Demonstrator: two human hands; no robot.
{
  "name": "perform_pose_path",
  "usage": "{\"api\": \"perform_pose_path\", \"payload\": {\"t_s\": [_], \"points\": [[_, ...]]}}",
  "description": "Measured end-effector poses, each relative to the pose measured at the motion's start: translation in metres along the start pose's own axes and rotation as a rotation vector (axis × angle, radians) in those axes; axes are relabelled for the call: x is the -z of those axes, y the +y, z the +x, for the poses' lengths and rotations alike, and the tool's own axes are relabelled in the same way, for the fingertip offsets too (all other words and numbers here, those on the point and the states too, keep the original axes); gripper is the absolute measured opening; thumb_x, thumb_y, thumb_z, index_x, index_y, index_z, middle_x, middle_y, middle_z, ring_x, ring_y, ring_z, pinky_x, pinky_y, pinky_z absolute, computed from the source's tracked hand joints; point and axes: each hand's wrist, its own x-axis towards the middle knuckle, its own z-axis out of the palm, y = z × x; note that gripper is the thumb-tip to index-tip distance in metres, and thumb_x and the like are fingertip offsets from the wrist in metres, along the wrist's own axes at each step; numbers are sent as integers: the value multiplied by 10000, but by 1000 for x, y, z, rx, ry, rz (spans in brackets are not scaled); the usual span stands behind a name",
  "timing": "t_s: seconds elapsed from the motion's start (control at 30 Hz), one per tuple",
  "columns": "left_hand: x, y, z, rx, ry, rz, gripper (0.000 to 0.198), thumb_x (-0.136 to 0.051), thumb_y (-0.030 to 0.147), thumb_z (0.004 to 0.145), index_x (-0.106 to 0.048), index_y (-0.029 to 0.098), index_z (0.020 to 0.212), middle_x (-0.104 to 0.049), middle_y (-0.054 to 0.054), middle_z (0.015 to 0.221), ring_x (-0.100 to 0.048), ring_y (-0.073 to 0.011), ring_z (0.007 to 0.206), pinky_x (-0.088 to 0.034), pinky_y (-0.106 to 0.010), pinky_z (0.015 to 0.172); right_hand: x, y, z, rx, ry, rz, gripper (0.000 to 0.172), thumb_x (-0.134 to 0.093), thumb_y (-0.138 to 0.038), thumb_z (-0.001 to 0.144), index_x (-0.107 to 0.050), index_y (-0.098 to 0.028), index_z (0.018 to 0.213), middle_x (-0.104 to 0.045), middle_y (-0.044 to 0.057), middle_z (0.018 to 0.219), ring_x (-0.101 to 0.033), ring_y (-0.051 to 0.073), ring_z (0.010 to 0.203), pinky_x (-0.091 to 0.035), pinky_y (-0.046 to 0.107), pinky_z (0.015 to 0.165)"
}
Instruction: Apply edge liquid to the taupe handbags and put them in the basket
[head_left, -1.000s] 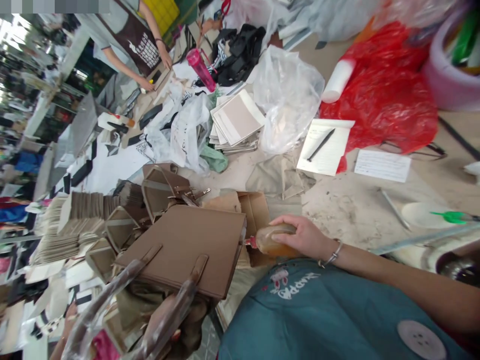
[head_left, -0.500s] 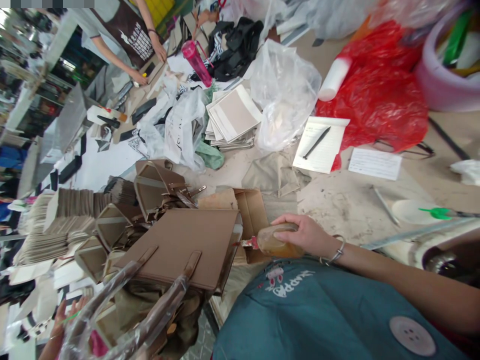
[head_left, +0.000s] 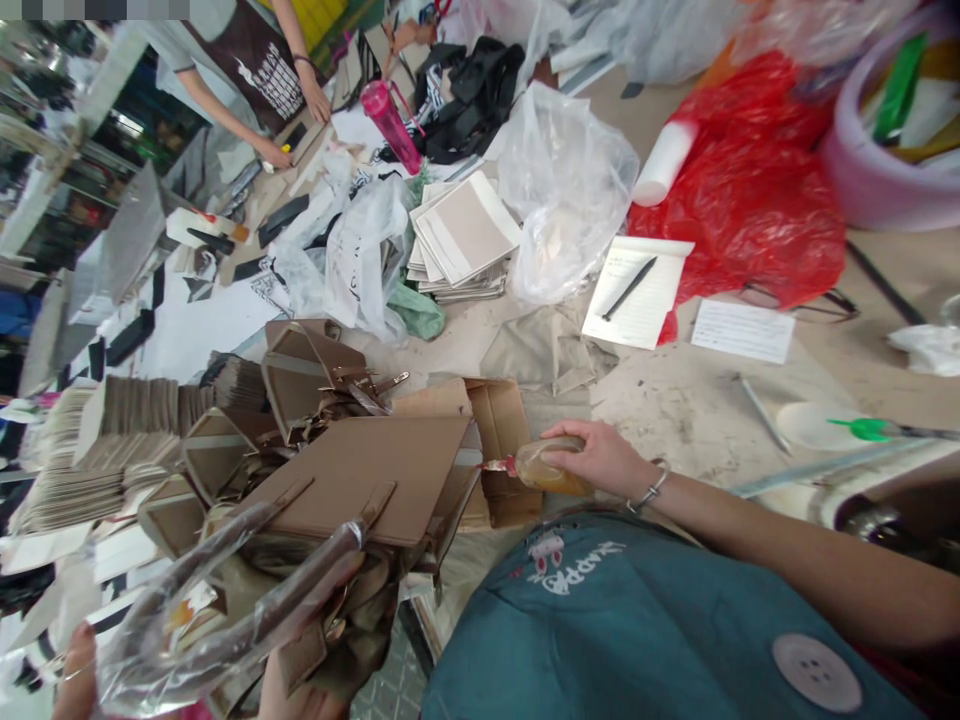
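My right hand (head_left: 604,455) is closed round a clear squeeze bottle (head_left: 555,468) of amber liquid. The bottle's red and white nozzle points left, its tip at the side edge of a brown handbag (head_left: 375,465). The bag lies tilted, its flat panel up. Its long handles (head_left: 300,590), wrapped in clear plastic, hang toward the lower left. Under the bag, at the bottom edge, part of a bare hand (head_left: 289,695) shows; I take it for my left, but its fingers are hidden. Behind the bag stands an open cardboard box (head_left: 501,425).
More brown bags (head_left: 304,375) and stacked panels (head_left: 139,420) crowd the left. A notepad with a pen (head_left: 630,290), red plastic bag (head_left: 757,200) and pink tub (head_left: 900,180) lie beyond. A co-worker's hands (head_left: 274,152) work at the far left; another person's fingers (head_left: 75,675) show lower left.
The handbag has tilted and shifted slightly, and its wrapped handles have swung down and left. The bottle's tip has moved a little up along the bag's edge. More bare skin shows at the bottom.
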Motion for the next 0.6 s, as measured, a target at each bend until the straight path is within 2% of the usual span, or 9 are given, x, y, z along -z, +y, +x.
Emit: {"api": "perform_pose_path", "payload": {"t_s": [0.13,0.23,0.3,0.47,0.6], "points": [[-21,12,4,14,-17,-6,163,-650,67,605,-586,159,723,-648,2,605,-610,-154,470,-523,-235,407,1,-1,1,66,-4,-70,198,-660,-299,733,-697,-188,893,-711,24,859,-657,194,773,-532,321,720],[-36,21,2,-9,-38,-41,118,-617,58,626,-605,140,710,-658,-17,611,-615,-159,477,-538,-254,422,1,-2,-1,232,-6,-171,198,-651,-269,765,-678,-183,942,-681,43,880,-631,194,813,-510,337,764],[-44,26,1,11,-71,-50,78,-602,62,645,-610,130,681,-659,-31,601,-618,-159,486,-543,-262,436,0,-3,-3,366,-12,-239,217,-637,-268,795,-657,-169,987,-644,61,876,-605,189,802,-500,329,742],[-53,32,5,-4,-96,19,91,-565,71,693,-646,92,728,-676,-64,617,-598,-155,458,-534,-270,425,-1,-2,-8,684,-32,-450,214,-505,-222,892,-598,-145,1069,-574,108,904,-528,206,807,-472,335,706],[-57,34,8,-15,-121,33,90,-551,91,721,-640,96,704,-660,-52,580,-566,-136,426,-530,-268,415,2,2,-11,828,47,-524,216,-432,-134,901,-571,-150,1066,-552,103,872,-494,207,795,-458,341,699]]}}
